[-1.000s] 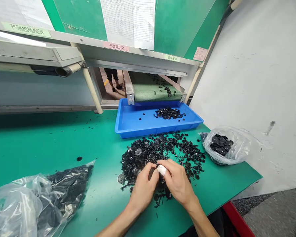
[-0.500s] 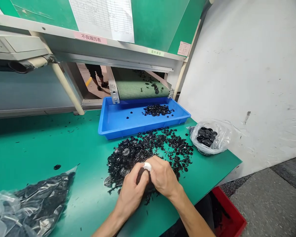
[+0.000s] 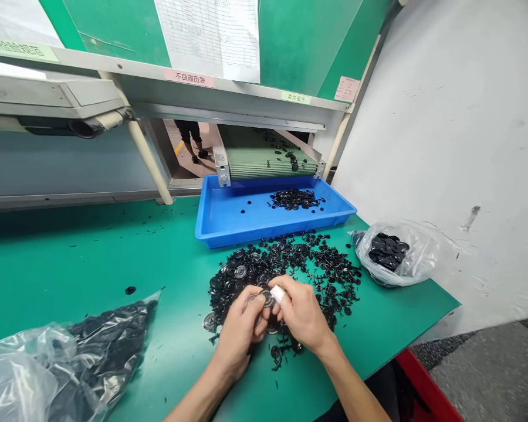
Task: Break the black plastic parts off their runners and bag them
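Note:
My left hand [image 3: 239, 331] and my right hand [image 3: 302, 313] meet over the near edge of a pile of small black plastic parts [image 3: 286, 269] on the green table [image 3: 92, 258]. Both pinch round black disc parts [image 3: 263, 299] between their fingertips. White tape wraps a finger of my right hand. More discs and sprue pieces lie around and under my hands.
A blue tray [image 3: 229, 220] with a few black parts sits under the end of a green conveyor belt [image 3: 264, 161]. A clear bag of discs [image 3: 393, 252] lies at the right table edge. A larger bag of black parts [image 3: 74, 357] lies near left. A person's legs show behind the conveyor.
My hands stayed together over the pile; the fingers shifted and a disc now shows between them. The camera view swung left then back right.

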Demonstrator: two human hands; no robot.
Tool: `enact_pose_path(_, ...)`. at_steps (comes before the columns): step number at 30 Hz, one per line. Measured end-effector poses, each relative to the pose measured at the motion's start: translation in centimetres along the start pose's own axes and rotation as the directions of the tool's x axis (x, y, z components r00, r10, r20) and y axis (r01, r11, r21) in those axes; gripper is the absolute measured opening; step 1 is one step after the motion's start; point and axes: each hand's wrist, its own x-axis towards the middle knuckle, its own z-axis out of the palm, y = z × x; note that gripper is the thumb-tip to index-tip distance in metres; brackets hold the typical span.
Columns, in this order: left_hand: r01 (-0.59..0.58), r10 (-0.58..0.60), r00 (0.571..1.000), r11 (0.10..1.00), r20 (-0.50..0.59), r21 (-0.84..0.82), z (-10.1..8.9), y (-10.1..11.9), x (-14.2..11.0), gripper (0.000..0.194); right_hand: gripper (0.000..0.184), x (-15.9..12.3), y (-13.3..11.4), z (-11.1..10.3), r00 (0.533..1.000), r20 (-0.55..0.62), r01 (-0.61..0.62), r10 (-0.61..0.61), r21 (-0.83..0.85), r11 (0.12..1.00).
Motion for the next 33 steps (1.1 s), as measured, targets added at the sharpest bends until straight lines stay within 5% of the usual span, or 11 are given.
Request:
enact_pose_path(5, 0.004, 0.015, 0.999, 0.872, 0.035, -0.490, -1.5, 1.6, 0.7, 0.013, 0.033, 2.9, 1.6, -1.8, 0.995, 0.002, 0.094, -0.097, -0.272, 0.958)
enact_pose_path(11, 0.062, -0.091, 0.996, 0.753, -0.011, -0.655, -1.6, 2.8, 0.5, 0.022, 0.043, 8.5, 1.5, -1.0, 0.973, 0.183, 0.210, -0.142, -0.431, 0.878)
enact_pose_path(16, 0.017, -0.096, 0.991, 0.781, -0.094, -0.624, -1.3, 3.2, 0.4, 0.022, 0.035, 10.7, 1.9, -0.1, 0.955, 0.270, 0.235, -0.122, -0.438, 0.868)
enact_pose_path(23, 0.058, -0.154, 0.982, 0.806, -0.113, -0.589, -1.7, 2.9, 0.6, 0.002, 0.026, 8.4, 3.3, -2.2, 0.981, 0.129, 0.181, -0.144, -0.351, 0.919)
enact_pose_path(29, 0.082, -0.082, 0.997, 0.942, 0.014, -0.324, -0.9, 1.2, 0.5, 0.026, 0.025, 3.9, 1.5, -2.0, 0.978, -0.030, 0.203, -0.206, -0.078, 0.976)
enact_pose_path(33, 0.095, -0.093, 0.995, 0.991, 0.020, -0.094, 0.0, 0.7, 0.0, 0.042, 0.028, 1.2, -0.1, -1.4, 0.948, 0.000, 0.318, -0.319, 0.073, 0.945)
